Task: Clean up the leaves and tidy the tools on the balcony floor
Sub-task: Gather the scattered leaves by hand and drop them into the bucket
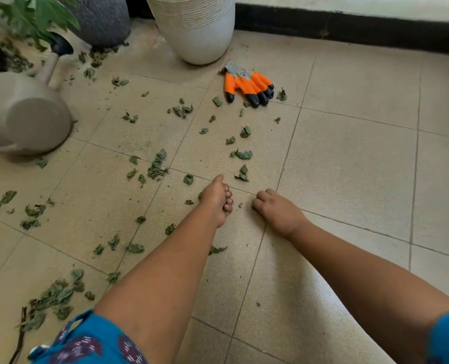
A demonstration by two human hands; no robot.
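Beige floor tiles (349,166) fill the view, seen from above by a person reaching both bare arms forward. Dry green leaves (156,166) lie scattered over the tiles, thickest from 7 o'clock up through the centre toward 12 o'clock. The left hand (215,199), just below centre, is curled with its fingers folded in around a few bits of leaf. The right hand (276,208), close beside it at 3 o'clock of the left but not touching it, rests knuckles-down on the tile with fingers curled under; whether it holds anything cannot be told. A pair of orange gardening gloves (248,84) with black claw tips lies at 12 o'clock, just in front of a white ribbed pot (194,30). A beige watering can (23,114) sits at 9 o'clock. A grey pot (102,19) and a green plant (39,14) stand at 11 o'clock. Blue patterned sleeves (86,340) show at the bottom corners.
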